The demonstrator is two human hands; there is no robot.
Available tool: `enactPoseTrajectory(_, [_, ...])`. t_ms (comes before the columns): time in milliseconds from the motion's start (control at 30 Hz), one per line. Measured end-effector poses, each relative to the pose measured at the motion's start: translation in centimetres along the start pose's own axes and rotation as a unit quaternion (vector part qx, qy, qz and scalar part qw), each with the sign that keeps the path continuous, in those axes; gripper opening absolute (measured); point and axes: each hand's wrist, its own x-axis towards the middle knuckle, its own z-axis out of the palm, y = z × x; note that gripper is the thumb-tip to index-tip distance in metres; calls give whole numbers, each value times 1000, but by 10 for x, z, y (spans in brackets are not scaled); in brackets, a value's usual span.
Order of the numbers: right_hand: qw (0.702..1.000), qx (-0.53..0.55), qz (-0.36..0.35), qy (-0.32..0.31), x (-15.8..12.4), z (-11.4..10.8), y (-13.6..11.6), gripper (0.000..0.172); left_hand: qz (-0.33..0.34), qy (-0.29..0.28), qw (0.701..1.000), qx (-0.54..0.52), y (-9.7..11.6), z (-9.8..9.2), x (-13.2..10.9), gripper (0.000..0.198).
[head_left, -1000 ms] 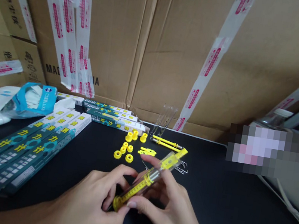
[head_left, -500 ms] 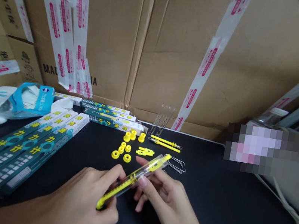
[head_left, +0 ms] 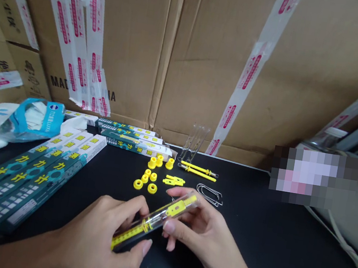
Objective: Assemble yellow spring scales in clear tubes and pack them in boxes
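Note:
A clear tube spring scale [head_left: 156, 219] with yellow parts inside slants up to the right between my hands. My left hand [head_left: 108, 234] is closed around its lower end, thumb below and fingers above. My right hand [head_left: 196, 227] grips the upper end between thumb and fingers. Inside the tube I see a yellow graduated rod, a metal spring and a flat yellow piece [head_left: 176, 208] with a hole. Just beyond my right hand lie several bent wire hooks [head_left: 210, 195] and flat yellow plastic pieces [head_left: 174, 181].
Several yellow caps and rings [head_left: 151, 188] stand on the black table [head_left: 248, 253]. Behind are yellow rods with springs [head_left: 197, 171] and clear tubes [head_left: 194, 143]. Printed boxes [head_left: 37, 170] lie left, near a blue tissue pack [head_left: 37, 118]. Cardboard [head_left: 203, 65] walls the back.
The yellow insert has slid down the tube; its tip, which stuck out of the upper end, now sits inside. My left thumb has moved outward along the tube.

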Motion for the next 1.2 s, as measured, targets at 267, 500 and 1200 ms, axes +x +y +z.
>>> enactPoseTrajectory(267, [999,24,-34,17,-3,-1,-11,23,-15,38,994,-100,0,-4,1,26])
enactPoseTrajectory(500, [999,28,-28,28,-2,-2,-10,23,-153,26,927,-342,-15,-3,10,61])
enactPoseTrajectory(1200, [998,-17,1,63,-6,4,-11,35,-111,-50,915,-385,-8,-4,9,52])
